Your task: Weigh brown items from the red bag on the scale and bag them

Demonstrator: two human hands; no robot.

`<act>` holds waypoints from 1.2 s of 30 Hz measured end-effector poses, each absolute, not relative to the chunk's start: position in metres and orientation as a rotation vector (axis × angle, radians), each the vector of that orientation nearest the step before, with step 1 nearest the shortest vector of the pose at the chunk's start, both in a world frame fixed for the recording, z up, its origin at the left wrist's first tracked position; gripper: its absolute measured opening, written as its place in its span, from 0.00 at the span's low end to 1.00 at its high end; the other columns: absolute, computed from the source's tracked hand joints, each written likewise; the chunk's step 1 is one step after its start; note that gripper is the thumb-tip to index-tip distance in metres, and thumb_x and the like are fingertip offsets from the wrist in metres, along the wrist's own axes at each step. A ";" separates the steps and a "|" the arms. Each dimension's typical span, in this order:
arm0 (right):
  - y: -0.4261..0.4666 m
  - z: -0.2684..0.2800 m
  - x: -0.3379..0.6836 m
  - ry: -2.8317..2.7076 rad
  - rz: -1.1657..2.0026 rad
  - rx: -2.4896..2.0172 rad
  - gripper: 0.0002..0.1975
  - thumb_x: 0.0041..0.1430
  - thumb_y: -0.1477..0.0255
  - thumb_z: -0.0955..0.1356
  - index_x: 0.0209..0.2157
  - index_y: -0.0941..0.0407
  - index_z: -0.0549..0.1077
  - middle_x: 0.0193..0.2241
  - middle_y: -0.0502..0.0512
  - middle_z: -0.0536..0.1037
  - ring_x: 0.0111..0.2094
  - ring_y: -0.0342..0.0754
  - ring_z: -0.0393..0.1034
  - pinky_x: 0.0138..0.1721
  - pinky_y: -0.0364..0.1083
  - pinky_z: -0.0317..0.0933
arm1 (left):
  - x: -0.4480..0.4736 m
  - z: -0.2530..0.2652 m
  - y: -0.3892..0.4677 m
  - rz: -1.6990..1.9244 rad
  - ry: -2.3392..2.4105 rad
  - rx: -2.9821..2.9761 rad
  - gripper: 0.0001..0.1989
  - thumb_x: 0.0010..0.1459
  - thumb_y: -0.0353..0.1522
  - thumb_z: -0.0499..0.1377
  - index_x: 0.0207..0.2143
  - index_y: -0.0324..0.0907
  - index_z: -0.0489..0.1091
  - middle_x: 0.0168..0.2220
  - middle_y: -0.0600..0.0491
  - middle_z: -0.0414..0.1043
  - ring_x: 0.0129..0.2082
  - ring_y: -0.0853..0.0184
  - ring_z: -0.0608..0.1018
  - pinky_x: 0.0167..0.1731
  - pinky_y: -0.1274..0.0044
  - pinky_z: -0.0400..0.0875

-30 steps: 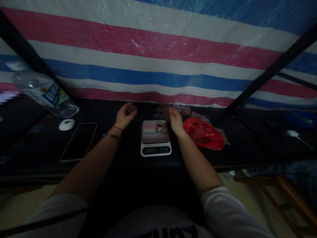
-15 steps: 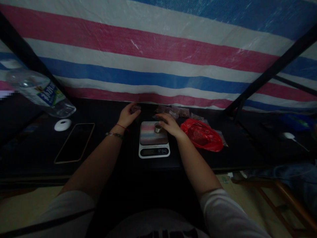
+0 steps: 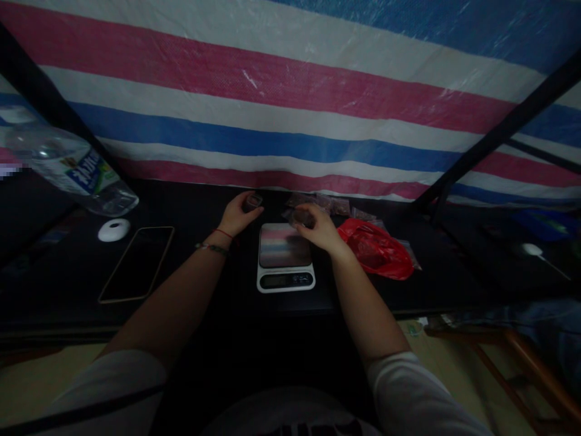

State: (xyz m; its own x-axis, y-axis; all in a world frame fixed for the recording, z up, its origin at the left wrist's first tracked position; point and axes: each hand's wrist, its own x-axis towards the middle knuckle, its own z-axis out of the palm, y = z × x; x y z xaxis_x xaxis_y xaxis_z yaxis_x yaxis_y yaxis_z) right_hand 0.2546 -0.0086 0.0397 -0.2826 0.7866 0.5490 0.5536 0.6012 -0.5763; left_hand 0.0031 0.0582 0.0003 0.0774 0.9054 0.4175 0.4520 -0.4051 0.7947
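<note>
My left hand (image 3: 241, 213), behind and left of the scale, is closed on what looks like a small clear plastic bag (image 3: 255, 201), its mouth facing up. Above the back right corner of the kitchen scale (image 3: 285, 247), my right hand (image 3: 318, 229) grips a small metal cup (image 3: 300, 217), blurred and partly hidden by the fingers. The scale is white with a shiny plate, and nothing lies on it. Small clear packets (image 3: 338, 206) with brownish contents lie behind my right hand. To its right is a crumpled red plastic bag (image 3: 379, 248).
On the left are a phone (image 3: 137, 264), a white rounded gadget (image 3: 114, 230) and a large plastic bottle (image 3: 86, 169). A striped tarp (image 3: 272, 109) hangs along the back of the black table (image 3: 190, 297). Dark slanted posts flank it. A white cable end (image 3: 532, 249) lies far right.
My right hand has taken the metal cup up off the scale's plate. My left hand, with the small bag, has moved slightly right and turned its mouth more into view.
</note>
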 end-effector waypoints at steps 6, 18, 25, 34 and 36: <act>-0.005 0.040 0.256 -1.820 0.210 -1.066 0.18 0.50 0.72 0.69 0.45 0.53 0.71 0.44 0.58 0.74 0.48 0.55 0.67 0.51 0.54 0.61 | 0.003 0.000 0.061 1.186 1.340 1.906 0.25 0.49 0.41 0.62 0.48 0.38 0.69 0.44 0.47 0.75 0.43 0.59 0.76 0.48 0.68 0.68; -0.004 0.030 0.252 -1.832 0.324 -1.001 0.26 0.50 0.69 0.71 0.52 0.53 0.68 0.44 0.56 0.77 0.46 0.53 0.71 0.50 0.54 0.64 | 0.001 -0.007 0.068 1.374 1.335 1.883 0.19 0.51 0.38 0.60 0.44 0.37 0.67 0.40 0.48 0.73 0.39 0.63 0.76 0.43 0.71 0.70; -0.005 0.034 0.250 -1.905 0.258 -1.025 0.23 0.50 0.71 0.70 0.50 0.53 0.70 0.47 0.57 0.76 0.48 0.53 0.70 0.51 0.54 0.63 | 0.003 -0.005 0.066 1.422 1.307 1.886 0.19 0.51 0.38 0.60 0.44 0.38 0.67 0.40 0.48 0.74 0.40 0.63 0.76 0.43 0.71 0.71; -0.008 0.034 0.247 -1.970 0.315 -1.033 0.23 0.49 0.72 0.70 0.50 0.52 0.71 0.47 0.57 0.76 0.47 0.53 0.70 0.49 0.53 0.64 | 0.003 -0.002 0.064 1.429 1.282 1.886 0.18 0.52 0.37 0.60 0.44 0.38 0.67 0.40 0.48 0.74 0.38 0.64 0.76 0.42 0.72 0.70; -0.008 0.034 0.247 -1.970 0.323 -1.028 0.23 0.50 0.72 0.70 0.50 0.52 0.71 0.46 0.56 0.76 0.47 0.52 0.70 0.49 0.53 0.64 | 0.002 -0.004 0.067 1.455 1.269 1.896 0.17 0.52 0.37 0.59 0.43 0.38 0.68 0.39 0.49 0.74 0.38 0.65 0.76 0.41 0.73 0.70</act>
